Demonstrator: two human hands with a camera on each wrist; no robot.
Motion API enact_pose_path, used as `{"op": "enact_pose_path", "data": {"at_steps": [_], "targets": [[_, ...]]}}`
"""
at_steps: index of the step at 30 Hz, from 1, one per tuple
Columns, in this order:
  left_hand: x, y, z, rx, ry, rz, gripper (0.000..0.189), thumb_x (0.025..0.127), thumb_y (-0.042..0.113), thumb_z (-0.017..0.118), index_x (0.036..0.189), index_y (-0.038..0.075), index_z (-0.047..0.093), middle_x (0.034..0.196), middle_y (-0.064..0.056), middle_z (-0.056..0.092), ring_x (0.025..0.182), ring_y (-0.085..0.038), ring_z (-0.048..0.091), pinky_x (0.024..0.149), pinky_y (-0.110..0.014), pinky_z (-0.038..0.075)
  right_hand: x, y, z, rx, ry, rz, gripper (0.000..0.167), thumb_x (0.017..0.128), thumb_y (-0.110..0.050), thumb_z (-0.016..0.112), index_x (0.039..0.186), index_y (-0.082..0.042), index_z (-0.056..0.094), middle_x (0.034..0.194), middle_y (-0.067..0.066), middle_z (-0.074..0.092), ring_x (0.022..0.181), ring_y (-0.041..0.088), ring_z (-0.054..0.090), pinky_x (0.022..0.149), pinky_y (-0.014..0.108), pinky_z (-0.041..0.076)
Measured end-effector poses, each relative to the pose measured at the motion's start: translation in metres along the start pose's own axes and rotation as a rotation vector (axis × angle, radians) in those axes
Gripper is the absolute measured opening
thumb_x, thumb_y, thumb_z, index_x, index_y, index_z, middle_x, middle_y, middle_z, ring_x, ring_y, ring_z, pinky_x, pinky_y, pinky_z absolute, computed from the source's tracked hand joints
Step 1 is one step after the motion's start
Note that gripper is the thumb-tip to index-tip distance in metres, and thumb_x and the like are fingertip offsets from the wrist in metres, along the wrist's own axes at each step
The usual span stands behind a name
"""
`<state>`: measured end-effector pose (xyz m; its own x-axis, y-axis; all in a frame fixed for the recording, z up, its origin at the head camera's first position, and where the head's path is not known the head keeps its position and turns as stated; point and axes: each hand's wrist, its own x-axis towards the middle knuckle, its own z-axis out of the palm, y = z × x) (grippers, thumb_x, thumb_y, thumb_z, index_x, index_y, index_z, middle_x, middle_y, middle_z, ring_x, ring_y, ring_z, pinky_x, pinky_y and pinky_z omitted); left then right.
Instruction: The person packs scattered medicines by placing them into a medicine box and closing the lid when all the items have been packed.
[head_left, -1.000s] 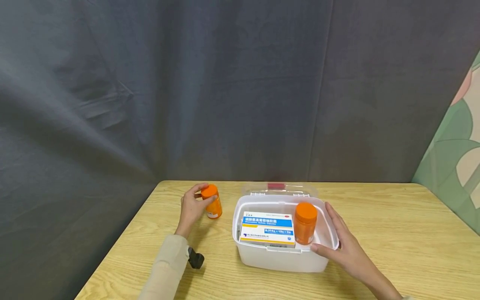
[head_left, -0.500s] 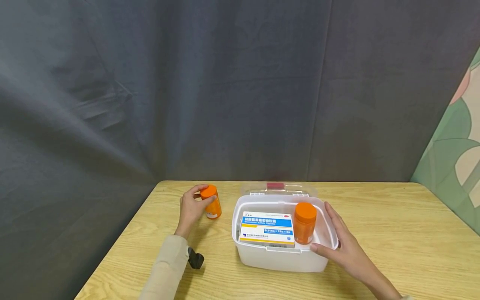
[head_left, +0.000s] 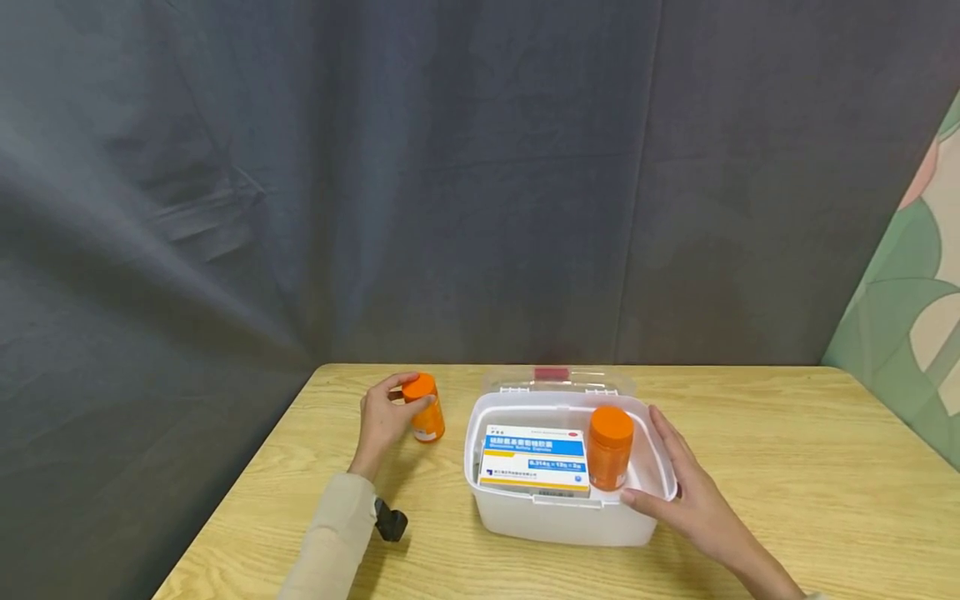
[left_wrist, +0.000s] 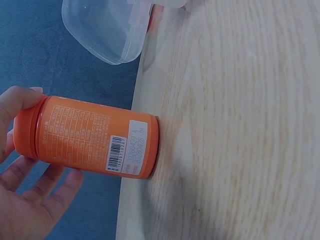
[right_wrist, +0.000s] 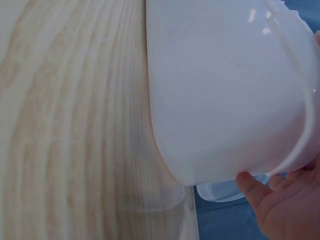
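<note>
My left hand [head_left: 384, 419] grips an orange pill bottle [head_left: 427, 421] around its cap, thumb on one side and fingers on the other. The bottle stands upright on the table left of a white plastic storage box; a barcode and date label show on the bottle [left_wrist: 95, 137] in the left wrist view. My right hand [head_left: 693, 492] holds the right end of the storage box [head_left: 562, 521], its thumb at the front rim and its fingers along the outer side. Inside the box lie a white and blue medicine carton [head_left: 534, 461] and a second orange bottle [head_left: 611, 450], standing upright.
The clear lid [head_left: 510, 381] with a red latch hangs open behind the box. A dark curtain [head_left: 480, 183] rises behind the wooden table [head_left: 765, 442]. A black device [head_left: 390, 521] sits at the left wrist.
</note>
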<state>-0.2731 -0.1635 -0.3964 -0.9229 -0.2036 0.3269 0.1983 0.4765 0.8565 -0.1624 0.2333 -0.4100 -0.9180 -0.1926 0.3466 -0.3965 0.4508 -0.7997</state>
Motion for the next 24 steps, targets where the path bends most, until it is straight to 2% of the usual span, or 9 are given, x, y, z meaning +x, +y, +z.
{"op": "enact_pose_path", "data": {"at_steps": [8, 12, 24], "targets": [[0.000, 0.003, -0.001, -0.003, -0.015, -0.018, 0.041, 0.076, 0.019, 0.085, 0.114, 0.009, 0.072, 0.119, -0.009, 0.065, 0.102, -0.031, 0.061, 0.082, -0.042, 0.054, -0.001, 0.000, 0.000, 0.022, 0.000, -0.022, 0.105, 0.079, -0.017, 0.080, 0.155, -0.036, 0.010, 0.160, 0.013, 0.011, 0.135, 0.050, 0.019, 0.092, 0.079, 0.024], [0.000, 0.006, -0.003, -0.007, -0.013, -0.013, 0.041, 0.075, 0.019, 0.085, 0.113, 0.010, 0.072, 0.119, -0.008, 0.065, 0.101, -0.030, 0.062, 0.081, -0.042, 0.055, -0.001, 0.001, 0.001, 0.026, 0.001, -0.030, 0.105, 0.079, -0.016, 0.080, 0.155, -0.035, 0.010, 0.159, 0.015, 0.011, 0.134, 0.049, 0.021, 0.093, 0.077, 0.026], [0.001, 0.026, -0.009, 0.005, -0.007, 0.065, 0.042, 0.073, 0.020, 0.086, 0.112, 0.010, 0.073, 0.115, -0.008, 0.067, 0.096, -0.029, 0.064, 0.076, -0.039, 0.055, -0.001, 0.000, -0.001, 0.027, 0.004, -0.033, 0.106, 0.078, -0.015, 0.080, 0.156, -0.032, 0.010, 0.159, 0.017, 0.012, 0.134, 0.050, 0.021, 0.093, 0.078, 0.025]]}}
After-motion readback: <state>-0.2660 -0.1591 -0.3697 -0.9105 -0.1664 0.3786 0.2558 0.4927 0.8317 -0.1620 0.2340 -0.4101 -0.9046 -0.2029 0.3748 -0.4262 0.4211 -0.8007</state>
